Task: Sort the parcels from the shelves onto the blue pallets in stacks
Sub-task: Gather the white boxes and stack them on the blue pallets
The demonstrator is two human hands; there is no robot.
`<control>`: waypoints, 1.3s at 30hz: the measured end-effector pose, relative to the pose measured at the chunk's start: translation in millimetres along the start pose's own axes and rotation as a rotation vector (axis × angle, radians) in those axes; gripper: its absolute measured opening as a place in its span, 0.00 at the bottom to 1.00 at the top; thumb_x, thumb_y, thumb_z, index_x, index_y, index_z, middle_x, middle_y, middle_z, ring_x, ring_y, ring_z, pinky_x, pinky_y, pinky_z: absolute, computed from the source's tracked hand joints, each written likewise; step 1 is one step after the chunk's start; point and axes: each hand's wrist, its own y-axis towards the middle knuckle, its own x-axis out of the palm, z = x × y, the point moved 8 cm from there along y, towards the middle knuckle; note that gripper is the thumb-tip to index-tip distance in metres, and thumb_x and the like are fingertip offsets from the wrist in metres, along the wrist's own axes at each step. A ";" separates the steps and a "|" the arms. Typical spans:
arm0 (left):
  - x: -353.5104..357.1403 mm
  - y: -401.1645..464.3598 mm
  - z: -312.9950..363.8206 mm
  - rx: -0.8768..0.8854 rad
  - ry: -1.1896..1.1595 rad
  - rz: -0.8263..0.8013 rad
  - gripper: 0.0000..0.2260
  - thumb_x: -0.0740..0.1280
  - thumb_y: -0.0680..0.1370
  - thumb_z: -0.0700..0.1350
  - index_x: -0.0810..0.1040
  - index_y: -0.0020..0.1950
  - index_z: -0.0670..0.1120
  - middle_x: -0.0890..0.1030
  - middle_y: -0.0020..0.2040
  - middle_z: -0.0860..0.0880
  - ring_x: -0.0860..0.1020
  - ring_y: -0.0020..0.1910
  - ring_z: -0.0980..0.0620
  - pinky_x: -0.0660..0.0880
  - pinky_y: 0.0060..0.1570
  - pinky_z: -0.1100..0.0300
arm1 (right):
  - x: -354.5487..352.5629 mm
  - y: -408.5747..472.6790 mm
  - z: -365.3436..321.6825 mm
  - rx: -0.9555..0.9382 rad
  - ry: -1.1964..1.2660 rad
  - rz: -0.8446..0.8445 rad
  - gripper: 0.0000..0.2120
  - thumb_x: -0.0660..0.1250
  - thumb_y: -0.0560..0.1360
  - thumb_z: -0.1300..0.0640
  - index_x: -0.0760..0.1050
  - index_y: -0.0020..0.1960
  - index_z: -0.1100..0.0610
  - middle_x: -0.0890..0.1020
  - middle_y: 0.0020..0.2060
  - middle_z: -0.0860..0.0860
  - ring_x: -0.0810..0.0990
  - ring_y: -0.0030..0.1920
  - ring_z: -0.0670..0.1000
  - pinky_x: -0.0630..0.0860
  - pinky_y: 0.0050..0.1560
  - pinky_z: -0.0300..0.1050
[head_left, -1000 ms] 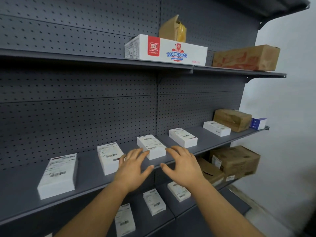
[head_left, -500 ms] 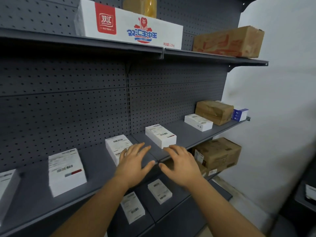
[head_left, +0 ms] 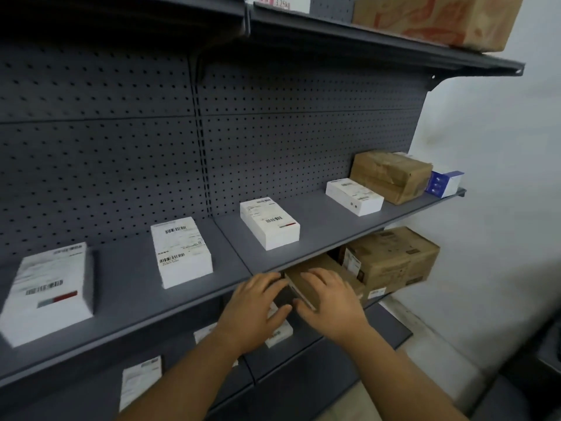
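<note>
Several white labelled parcels lie on the middle grey shelf [head_left: 328, 238]: one at far left [head_left: 48, 290], one [head_left: 180, 250], one [head_left: 268, 223] and one further right [head_left: 353, 196]. On the shelf below, a flat brown cardboard parcel [head_left: 303, 284] juts out under the middle shelf's edge. My left hand [head_left: 253, 311] and my right hand [head_left: 331, 302] hover side by side in front of that brown parcel, fingers spread and relaxed. My right hand lies over its near end; whether it touches is unclear. Neither hand holds anything. No blue pallet is in view.
A taped brown box [head_left: 391, 174] and a small blue-and-white box [head_left: 444, 182] stand at the middle shelf's right end. A big brown carton [head_left: 394, 259] sits on the lower shelf. More white parcels [head_left: 141, 378] lie lower down. Another brown carton [head_left: 440, 16] rests on top. A white wall is at right.
My view has shifted right and down along the shelves. Both hands have dropped from the middle shelf's edge to the brown parcel on the shelf below.
</note>
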 end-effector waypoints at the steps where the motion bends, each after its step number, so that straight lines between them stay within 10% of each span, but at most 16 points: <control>1: 9.2 -0.3 1.1 -0.026 -0.004 -0.008 0.26 0.52 0.78 0.63 0.64 0.73 0.56 0.64 0.72 0.57 0.61 0.71 0.57 0.57 0.70 0.57 | 7.2 -0.1 7.6 -0.020 0.008 -0.012 0.30 0.57 0.71 0.35 0.71 0.68 0.50 0.74 0.64 0.48 0.71 0.64 0.52 0.72 0.61 0.52; 39: 320.7 -69.1 -206.8 -0.670 0.015 -0.217 0.35 0.45 0.70 0.68 0.67 0.72 0.55 0.66 0.72 0.54 0.61 0.72 0.51 0.53 0.70 0.49 | 419.2 43.3 100.9 -0.106 -0.007 -0.393 0.30 0.59 0.68 0.38 0.71 0.67 0.51 0.70 0.68 0.52 0.68 0.65 0.60 0.70 0.57 0.61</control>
